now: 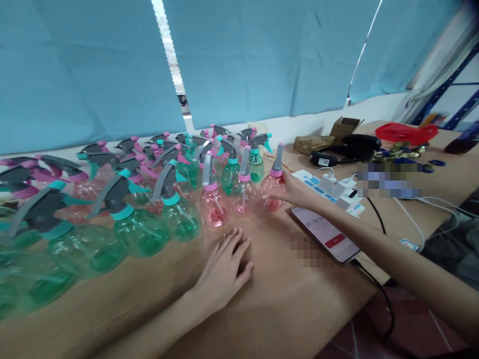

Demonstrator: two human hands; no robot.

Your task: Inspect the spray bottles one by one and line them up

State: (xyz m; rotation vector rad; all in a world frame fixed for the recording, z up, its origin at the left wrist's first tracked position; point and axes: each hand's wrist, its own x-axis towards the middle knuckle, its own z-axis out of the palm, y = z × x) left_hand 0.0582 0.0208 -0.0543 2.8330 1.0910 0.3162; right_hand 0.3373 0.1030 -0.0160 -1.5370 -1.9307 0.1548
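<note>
My right hand [281, 192] is wrapped round the body of a pink spray bottle [270, 185], which stands upright at the right end of the front row. Just left of it is another pink spray bottle [244, 195], and beside that a third pink one [214, 202]. My left hand [227, 262] rests palm down on the brown table [269, 299], fingers apart, in front of these bottles and holding nothing. A green spray bottle [181, 219] with a turquoise collar stands beyond and left of its fingertips. Several more green and pink bottles crowd the table's left side.
A phone [325, 234] with a running timer lies right of the bottles, its cable trailing off the edge. Behind it is a white power strip [318, 185] with chargers. Black headphones [346, 149], a small cardboard box [312, 143] and a red plastic item [406, 132] are farther back.
</note>
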